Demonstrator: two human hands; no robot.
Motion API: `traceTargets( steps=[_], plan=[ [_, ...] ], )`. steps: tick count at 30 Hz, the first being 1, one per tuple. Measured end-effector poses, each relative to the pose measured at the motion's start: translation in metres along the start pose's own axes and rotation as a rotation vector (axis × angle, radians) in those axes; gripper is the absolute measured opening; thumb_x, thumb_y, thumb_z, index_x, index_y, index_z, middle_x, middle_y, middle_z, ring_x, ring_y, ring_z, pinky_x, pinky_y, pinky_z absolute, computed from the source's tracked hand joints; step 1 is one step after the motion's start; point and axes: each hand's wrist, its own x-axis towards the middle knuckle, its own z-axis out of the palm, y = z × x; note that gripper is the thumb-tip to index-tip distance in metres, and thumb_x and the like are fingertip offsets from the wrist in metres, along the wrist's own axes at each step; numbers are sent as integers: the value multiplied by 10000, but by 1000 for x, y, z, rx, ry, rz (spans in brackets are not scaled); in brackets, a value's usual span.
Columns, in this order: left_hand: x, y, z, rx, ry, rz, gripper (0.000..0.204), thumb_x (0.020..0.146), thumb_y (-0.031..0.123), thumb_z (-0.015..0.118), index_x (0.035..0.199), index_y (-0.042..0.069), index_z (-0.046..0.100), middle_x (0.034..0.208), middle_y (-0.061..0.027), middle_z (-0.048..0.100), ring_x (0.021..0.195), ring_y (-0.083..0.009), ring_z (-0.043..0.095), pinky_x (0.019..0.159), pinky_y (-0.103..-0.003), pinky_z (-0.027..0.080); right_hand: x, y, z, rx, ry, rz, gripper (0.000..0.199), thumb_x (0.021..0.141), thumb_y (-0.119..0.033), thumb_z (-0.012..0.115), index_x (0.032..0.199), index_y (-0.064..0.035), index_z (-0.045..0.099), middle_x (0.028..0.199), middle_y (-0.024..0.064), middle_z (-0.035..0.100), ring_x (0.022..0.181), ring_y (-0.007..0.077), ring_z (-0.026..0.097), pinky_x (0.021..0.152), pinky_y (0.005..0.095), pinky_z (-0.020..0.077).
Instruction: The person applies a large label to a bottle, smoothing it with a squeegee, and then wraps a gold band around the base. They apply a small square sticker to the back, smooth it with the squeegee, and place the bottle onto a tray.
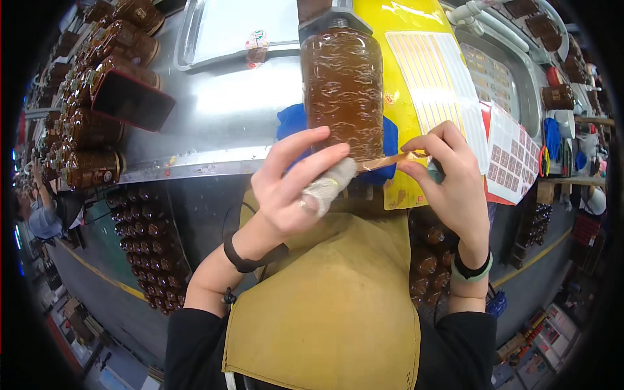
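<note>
A large ribbed bottle, amber-brown, lies in front of me with its neck pointing away, over a blue pad. My left hand grips its near end. Two fingers rest on the bottle's side, and the thumb, in a pale cloth finger cover, presses at the near end. Between thumb and fingertips, my right hand pinches a thin gold-orange strip label. The strip runs from the bottle's near end to those fingertips. Its left end is hidden behind the covered thumb.
Beyond the bottle is a dark holder. On its right, sticker sheets lie on a yellow sheet. Several amber jars and a dark phone stand left on the metal table. A pale tray sits behind.
</note>
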Motion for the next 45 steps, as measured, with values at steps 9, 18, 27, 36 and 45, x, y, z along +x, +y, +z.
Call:
traceTargets(
  steps=[9, 18, 27, 36, 45],
  plan=[
    [-11, 1, 6, 24, 84, -36, 171, 786, -35, 812, 912, 13, 705, 1124, -154, 723, 1040, -362, 688, 718, -359, 668, -10, 3, 4, -13, 33, 67, 163, 812, -35, 784, 964, -54, 730, 869, 95, 540, 824, 281, 583, 724, 398, 465],
    [-4, 13, -5, -56, -180, -292, 396, 754, -71, 807, 1131, 30, 742, 1262, -144, 652, 1160, -355, 634, 882, -402, 586, -11, 7, 14, 121, 110, 58, 213, 843, 100, 612, 990, -16, 715, 896, 117, 545, 810, 271, 584, 732, 354, 472],
    [-24, 5, -1, -337, 137, -453, 548, 728, -67, 873, 1217, -56, 627, 1289, -173, 634, 1182, -300, 647, 982, -397, 562, -4, 3, 5, 648, -136, 17, 265, 774, -50, 832, 852, -51, 579, 966, 34, 581, 804, 121, 486, 731, 262, 401],
    [-28, 1, -11, -18, 58, -267, 329, 668, -31, 885, 976, -5, 773, 1163, -152, 747, 1042, -321, 709, 865, -395, 586, 18, -39, -15, 755, -165, -36, 177, 960, -104, 639, 813, -7, 621, 881, 72, 595, 808, 143, 552, 718, 272, 432],
    [-33, 5, -8, 25, 72, -350, 376, 671, -58, 865, 1031, -29, 763, 1154, -151, 751, 1020, -304, 718, 839, -373, 584, 40, -68, -11, 716, -170, -163, 285, 867, -253, 701, 731, -13, 629, 857, 91, 566, 747, 165, 522, 680, 283, 385]
  ],
)
